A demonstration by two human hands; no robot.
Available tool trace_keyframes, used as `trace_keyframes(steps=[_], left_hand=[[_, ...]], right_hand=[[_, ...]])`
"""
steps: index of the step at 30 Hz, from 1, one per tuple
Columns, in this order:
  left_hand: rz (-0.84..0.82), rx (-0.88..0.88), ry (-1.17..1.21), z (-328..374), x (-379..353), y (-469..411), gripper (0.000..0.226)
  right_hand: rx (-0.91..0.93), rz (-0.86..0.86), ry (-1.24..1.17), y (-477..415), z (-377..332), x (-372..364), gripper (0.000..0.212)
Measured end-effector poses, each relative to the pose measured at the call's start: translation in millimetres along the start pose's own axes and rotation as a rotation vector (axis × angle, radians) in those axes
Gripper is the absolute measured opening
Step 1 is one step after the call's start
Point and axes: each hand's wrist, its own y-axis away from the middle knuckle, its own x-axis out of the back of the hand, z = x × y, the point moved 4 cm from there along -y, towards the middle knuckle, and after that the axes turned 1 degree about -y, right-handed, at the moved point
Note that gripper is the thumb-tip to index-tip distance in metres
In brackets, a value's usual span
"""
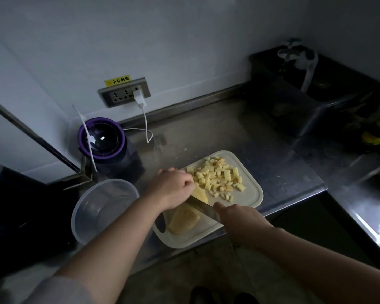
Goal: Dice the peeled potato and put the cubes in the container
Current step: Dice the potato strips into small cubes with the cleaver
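Potato cubes (217, 176) lay heaped at the far end of the cutting board (251, 195), with an uncut potato chunk (184, 220) at its near end. The left hand (173, 189) held a potato piece (201, 194) mid-board under curled fingers, and the right hand (239, 220) gripped the knife (201, 207), its blade against that piece. The container (86, 205) stood just left of the board.

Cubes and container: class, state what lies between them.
In the head view, the left hand lies between the cubes and the container, holding a potato piece on the board.
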Motion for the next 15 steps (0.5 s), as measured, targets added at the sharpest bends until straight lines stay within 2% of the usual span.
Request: trace_keyframes(steps=[3,7,10,12,15], left_hand=[[-0.223,0.029,-0.180,12.7,-6.2,-11.6,0.035],[-0.291,0.029,-0.218,8.5,-19.5,-25.1,0.041],[-0.249,0.026,-0.217,7.2,-22.3,-29.1,0.049],[-0.194,0.010,-0.173,6.0,-20.2,-29.2,0.048],[-0.013,0.035,0.037,-3.0,-12.1,-27.6,0.038]], right_hand=[[0.000,-0.004,-0.006,-1.5,0.0,1.3,0.050],[-0.014,-0.015,-0.045,-2.1,2.0,2.5,0.050],[-0.026,-0.008,-0.063,-2.7,5.3,4.7,0.051],[-0.036,-0.002,-0.074,-3.0,6.7,6.3,0.052],[-0.052,0.014,-0.075,-3.6,7.4,9.9,0.052]])
